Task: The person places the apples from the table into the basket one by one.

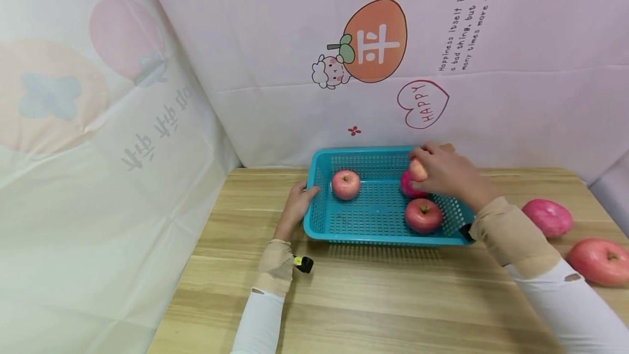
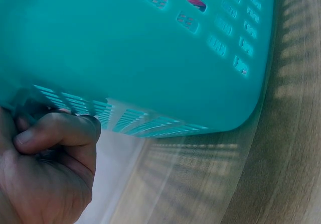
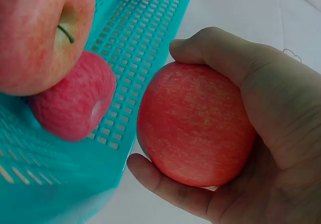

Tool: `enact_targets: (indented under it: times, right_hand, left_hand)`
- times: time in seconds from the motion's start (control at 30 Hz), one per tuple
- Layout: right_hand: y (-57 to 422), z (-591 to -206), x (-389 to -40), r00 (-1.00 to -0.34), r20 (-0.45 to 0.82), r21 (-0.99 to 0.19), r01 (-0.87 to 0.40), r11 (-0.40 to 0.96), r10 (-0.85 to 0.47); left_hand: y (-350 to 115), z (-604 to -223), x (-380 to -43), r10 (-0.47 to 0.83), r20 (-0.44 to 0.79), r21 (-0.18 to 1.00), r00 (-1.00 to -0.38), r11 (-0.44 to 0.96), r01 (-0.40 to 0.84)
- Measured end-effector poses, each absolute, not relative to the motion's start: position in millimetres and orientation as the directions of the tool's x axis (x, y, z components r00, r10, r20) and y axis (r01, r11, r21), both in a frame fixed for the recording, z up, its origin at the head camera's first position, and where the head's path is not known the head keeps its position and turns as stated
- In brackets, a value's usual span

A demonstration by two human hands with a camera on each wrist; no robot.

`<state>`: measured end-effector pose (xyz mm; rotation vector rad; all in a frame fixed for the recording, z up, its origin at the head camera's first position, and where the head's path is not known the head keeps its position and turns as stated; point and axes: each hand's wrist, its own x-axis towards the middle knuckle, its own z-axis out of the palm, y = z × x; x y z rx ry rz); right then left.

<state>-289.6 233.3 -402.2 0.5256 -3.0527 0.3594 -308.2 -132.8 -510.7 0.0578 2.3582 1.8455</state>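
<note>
A turquoise plastic basket (image 1: 375,240) with perforated walls sits on the wooden table. My left hand (image 1: 295,204) grips its left end at the rim; in the left wrist view the fingers curl there. Over the basket's back right part, my right hand (image 1: 449,173) holds a red apple (image 3: 195,123) between thumb and fingers. Just below it in the basket lies a magenta, roundish fruit (image 1: 410,184), partly hidden; I cannot tell its kind. A red apple (image 1: 423,216) rests in front of that fruit, and a lighter apple (image 1: 346,185) sits at the basket's left.
On the table to the right lie a magenta oval fruit (image 1: 547,217) and a large red apple (image 1: 599,262), beside my right forearm. A white printed cloth (image 1: 275,113) hangs right behind the basket, and another cloth (image 1: 123,223) hangs along the left.
</note>
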Motion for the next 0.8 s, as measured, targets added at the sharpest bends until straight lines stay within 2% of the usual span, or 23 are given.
enact_targets:
  times: [0.3, 0.8]
  right_hand:
    - [222, -409, -294, -0.903, 0.100, -0.210, -0.430, 0.878, -0.418]
    - [200, -412, -297, -0.876, 0.098, -0.220, -0.482, 0.848, -0.472]
  left_hand:
    - [-133, -512, -310, 0.119, -0.095, 0.972, -0.988, 0.225, -0.066]
    - [-133, -514, -311, 0.123, -0.095, 0.977, -0.988, 0.203, -0.069]
